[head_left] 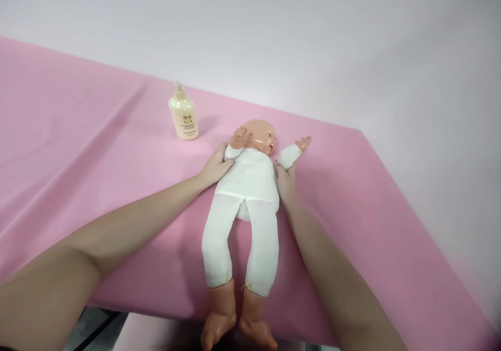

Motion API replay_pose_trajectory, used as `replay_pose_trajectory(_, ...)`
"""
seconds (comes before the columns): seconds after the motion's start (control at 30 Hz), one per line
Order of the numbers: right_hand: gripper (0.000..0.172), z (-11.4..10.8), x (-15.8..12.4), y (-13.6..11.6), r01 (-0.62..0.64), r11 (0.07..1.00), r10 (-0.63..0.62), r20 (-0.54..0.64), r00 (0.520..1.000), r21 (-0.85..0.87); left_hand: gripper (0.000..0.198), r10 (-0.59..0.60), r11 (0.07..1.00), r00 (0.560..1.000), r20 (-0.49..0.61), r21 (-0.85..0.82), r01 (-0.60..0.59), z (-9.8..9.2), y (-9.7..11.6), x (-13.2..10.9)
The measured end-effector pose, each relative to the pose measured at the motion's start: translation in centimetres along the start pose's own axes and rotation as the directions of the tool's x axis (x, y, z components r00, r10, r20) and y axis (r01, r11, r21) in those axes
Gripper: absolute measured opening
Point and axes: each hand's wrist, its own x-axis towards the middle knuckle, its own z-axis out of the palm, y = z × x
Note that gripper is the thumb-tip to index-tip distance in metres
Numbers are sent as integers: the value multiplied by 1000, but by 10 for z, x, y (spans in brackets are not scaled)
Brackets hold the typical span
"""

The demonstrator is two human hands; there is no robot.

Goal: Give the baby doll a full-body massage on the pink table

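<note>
A baby doll (250,176) with a white cloth body lies on its back, its head away from me and turned to the right. Its bare feet reach over the table's near edge. My left hand (217,166) grips the doll's side under its arm, thumb on the chest. On the other side my right hand (286,183) holds the doll below its outstretched arm, with the thumb upward. The fingers of both hands are partly hidden behind the doll. A cream pump bottle (183,116) stands upright to the left of the doll's head, apart from my hands.
Pink cloth (117,184) covers the table, with folds on the left. A pale wall (250,37) rises behind the table's far edge. Below the near edge, a dark bar (97,331) and a pale surface (144,332) show.
</note>
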Motion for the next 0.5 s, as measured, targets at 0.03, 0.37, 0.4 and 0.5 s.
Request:
replay_pose_trajectory(0.03,56,1,-1,-3,-19,1000,19,8,1000,9,44,24,1000,1000,6,12,-25,0,-1,0)
replay_pose_trajectory(0.37,39,2,0,-5,56,998,-54,118,992,-13,34,204,977,977,56,52,-207,-1,6,-2)
replay_pose_trajectory(0.4,41,2,0,-4,39,999,-39,114,993,5,36,159,986,986,40,32,-161,0,6,-2)
replay_pose_trajectory(0.5,46,2,1,-2,-53,997,49,70,996,62,40,-1,997,1000,-12,-75,0,1,5,-2)
